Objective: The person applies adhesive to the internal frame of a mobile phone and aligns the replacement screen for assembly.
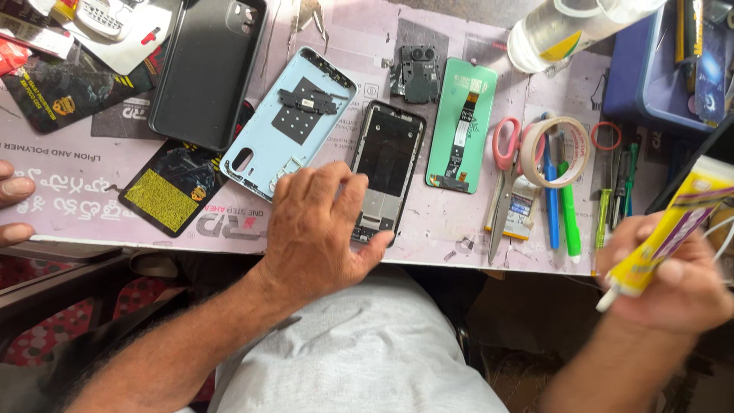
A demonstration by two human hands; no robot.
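**A phone lay in parts on the mat, the glue tube was in hand**

At the lower middle of the frame the left hand [321, 229] rested on the bottom end of the black phone frame [386, 172]. Its fingers were a little spread and curved, and the thumb touched the frame's lower edge, so the hand steadied the frame against the work mat [84, 191]. At the right edge of the frame the right hand [673, 283] held a yellow glue tube [673, 226]. The fingers were closed around the tube, with the white nozzle pointing down and to the left, well apart from the frame. This hand was blurred, so I could not tell exactly how each finger lay.

As for progress, the phone seemed to be fully opened. The light blue back cover [294, 118] lay just left of the frame with its inside up, the green screen part [461, 126] with its flex cable lay just right, and a small black board cover [417, 74] lay above them. No glue was visible on the frame, so gluing and closing probably remained to be done.

Further right lay the scissors [501, 172] with red handles, a tape roll [562, 151], and blue and green pens. Another person's fingers [14, 206] touched the mat at the left edge.
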